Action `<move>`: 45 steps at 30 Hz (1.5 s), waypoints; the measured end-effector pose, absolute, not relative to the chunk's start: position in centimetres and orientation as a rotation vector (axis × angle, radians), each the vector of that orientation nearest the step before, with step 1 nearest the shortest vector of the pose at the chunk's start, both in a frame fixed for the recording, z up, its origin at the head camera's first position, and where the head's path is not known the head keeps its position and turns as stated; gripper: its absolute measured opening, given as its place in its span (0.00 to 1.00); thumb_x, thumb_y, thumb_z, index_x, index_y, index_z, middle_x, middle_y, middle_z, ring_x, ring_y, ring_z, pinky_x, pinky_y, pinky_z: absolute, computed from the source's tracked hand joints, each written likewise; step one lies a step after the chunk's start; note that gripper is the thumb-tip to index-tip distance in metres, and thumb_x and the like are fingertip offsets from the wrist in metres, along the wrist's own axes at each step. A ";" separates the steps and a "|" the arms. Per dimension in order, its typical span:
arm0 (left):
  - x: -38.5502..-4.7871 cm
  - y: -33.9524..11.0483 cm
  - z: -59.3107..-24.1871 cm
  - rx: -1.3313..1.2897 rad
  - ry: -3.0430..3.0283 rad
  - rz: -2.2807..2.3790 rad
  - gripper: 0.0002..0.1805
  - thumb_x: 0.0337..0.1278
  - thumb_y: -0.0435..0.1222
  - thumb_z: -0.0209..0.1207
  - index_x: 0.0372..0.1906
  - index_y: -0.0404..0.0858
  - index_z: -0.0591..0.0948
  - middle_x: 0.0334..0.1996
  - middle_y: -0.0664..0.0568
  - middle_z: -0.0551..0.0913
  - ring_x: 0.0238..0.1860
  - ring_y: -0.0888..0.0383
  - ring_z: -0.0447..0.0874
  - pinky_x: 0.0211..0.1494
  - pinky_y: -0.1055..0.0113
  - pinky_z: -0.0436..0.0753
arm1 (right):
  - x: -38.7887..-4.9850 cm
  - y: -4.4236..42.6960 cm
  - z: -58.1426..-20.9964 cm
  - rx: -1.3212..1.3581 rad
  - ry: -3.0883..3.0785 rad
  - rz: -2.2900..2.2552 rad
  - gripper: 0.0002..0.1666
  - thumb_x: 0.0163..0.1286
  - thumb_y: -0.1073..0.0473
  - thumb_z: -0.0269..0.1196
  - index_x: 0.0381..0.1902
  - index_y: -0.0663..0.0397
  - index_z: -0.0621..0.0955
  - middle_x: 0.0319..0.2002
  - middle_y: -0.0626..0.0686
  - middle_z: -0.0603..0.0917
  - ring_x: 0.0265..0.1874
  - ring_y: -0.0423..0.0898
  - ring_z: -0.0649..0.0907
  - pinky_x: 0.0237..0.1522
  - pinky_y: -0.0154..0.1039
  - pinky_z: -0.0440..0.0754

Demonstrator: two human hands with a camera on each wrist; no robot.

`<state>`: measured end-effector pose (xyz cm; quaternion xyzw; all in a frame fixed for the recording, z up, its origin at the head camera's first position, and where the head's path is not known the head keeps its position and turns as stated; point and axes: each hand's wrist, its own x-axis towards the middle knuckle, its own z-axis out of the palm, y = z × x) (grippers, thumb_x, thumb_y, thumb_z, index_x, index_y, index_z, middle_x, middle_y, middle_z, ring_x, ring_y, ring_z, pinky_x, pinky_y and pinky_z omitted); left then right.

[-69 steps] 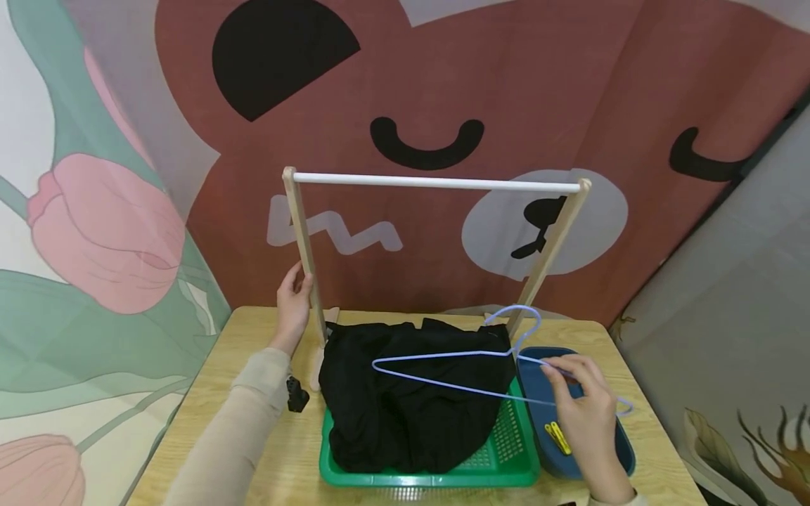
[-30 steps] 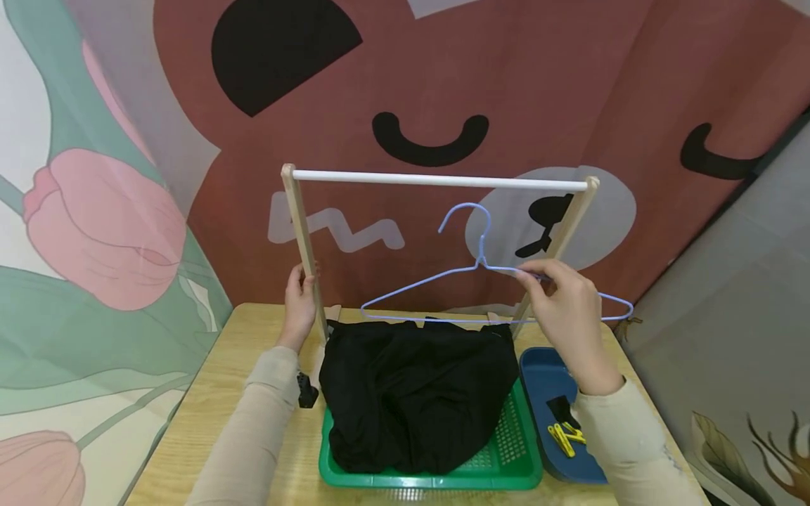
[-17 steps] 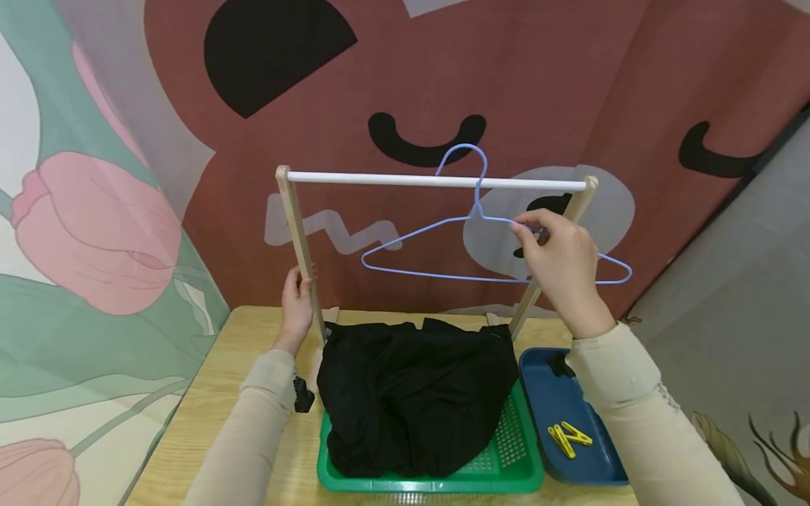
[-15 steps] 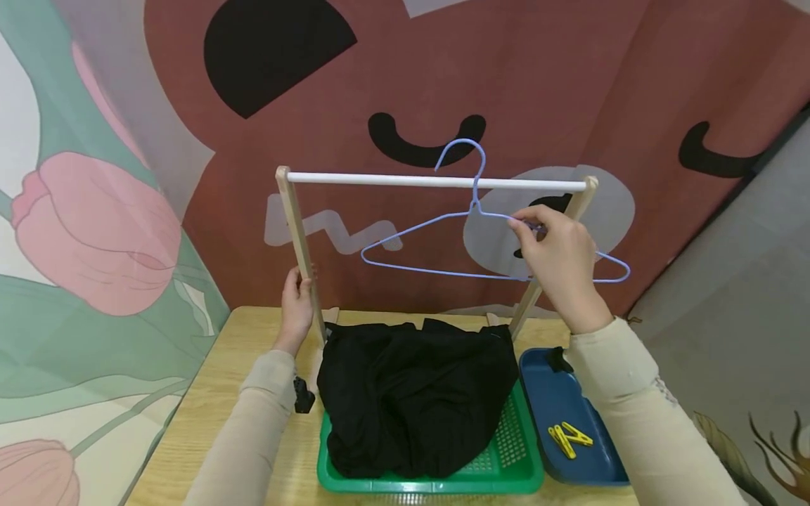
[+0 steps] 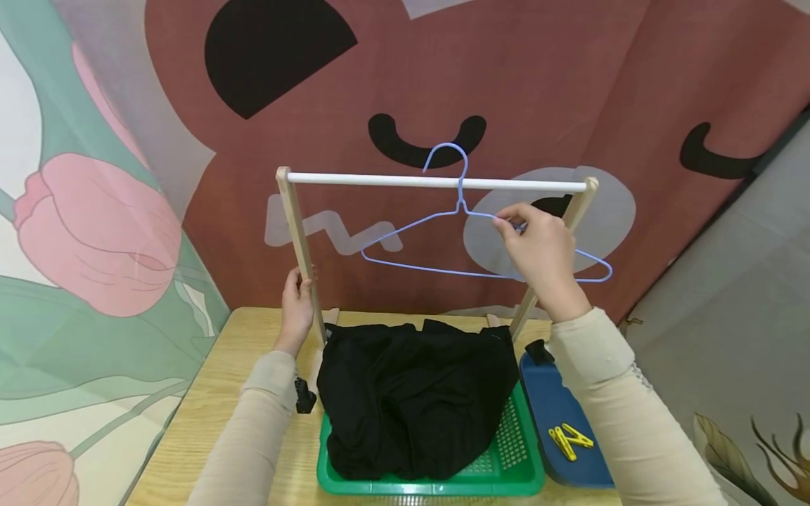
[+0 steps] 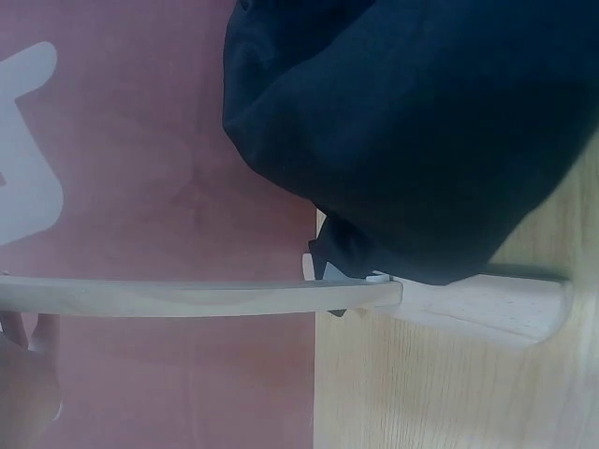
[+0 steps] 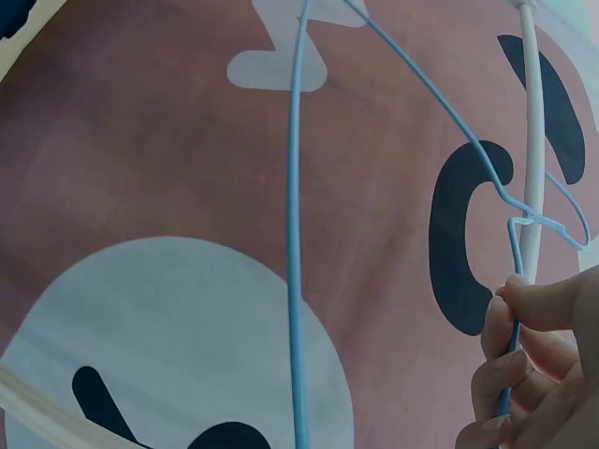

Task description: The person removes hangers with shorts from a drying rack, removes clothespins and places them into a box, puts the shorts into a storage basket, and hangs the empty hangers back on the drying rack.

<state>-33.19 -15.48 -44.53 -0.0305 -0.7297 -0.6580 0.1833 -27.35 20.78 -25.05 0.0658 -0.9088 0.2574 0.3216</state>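
Observation:
A light-blue clothes hanger (image 5: 418, 268) is up at the white rod (image 5: 373, 180) of a small wooden rack. My right hand (image 5: 541, 249) pinches it by its right shoulder, thumb against fingers. The hanger's neck crosses in front of the rod and its hook arches above. The hook's tip appears just over the rod; whether it touches, I cannot tell. My left hand (image 5: 296, 309) grips the rack's left post (image 5: 297, 232) about midway up. In the right wrist view, my right hand (image 7: 538, 360) holds the blue wire close to the neck.
A crumpled black garment (image 5: 418, 400) fills much of a green basket (image 5: 430, 486) between the posts. To its right sits a blue tray (image 5: 550, 393) with yellow clothes pegs (image 5: 569, 439), partly behind my right sleeve. The rack's right post (image 5: 525, 309) stands behind my right hand.
My right hand has raised the hanger from over the garment to rod height and turned it upright, then shifted it slightly left. My left hand has stayed on the post.

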 end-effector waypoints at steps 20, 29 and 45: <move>-33.3 -15.5 -44.5 -0.094 -2.053 -1.862 0.25 0.76 0.41 0.41 0.68 0.30 0.65 0.65 0.34 0.69 0.66 0.43 0.66 0.70 0.46 0.63 | -27.4 19.7 -27.0 0.184 -2.505 0.646 0.11 0.71 0.51 0.64 0.43 0.50 0.87 0.32 0.50 0.86 0.17 0.48 0.74 0.20 0.44 0.66; -33.2 -15.6 -44.4 -0.093 -2.063 -1.880 0.26 0.76 0.40 0.41 0.69 0.29 0.64 0.65 0.35 0.68 0.67 0.44 0.65 0.71 0.46 0.62 | -27.1 19.5 -27.9 0.216 -2.532 0.678 0.11 0.71 0.53 0.65 0.44 0.52 0.87 0.29 0.51 0.85 0.14 0.47 0.70 0.19 0.43 0.64; -30.7 -14.8 -41.3 -0.065 -2.092 -1.931 0.24 0.77 0.35 0.40 0.70 0.28 0.63 0.67 0.32 0.66 0.70 0.41 0.62 0.72 0.45 0.60 | -26.9 19.1 -28.9 0.286 -2.597 0.675 0.14 0.71 0.51 0.65 0.46 0.55 0.85 0.31 0.52 0.86 0.25 0.47 0.80 0.22 0.44 0.73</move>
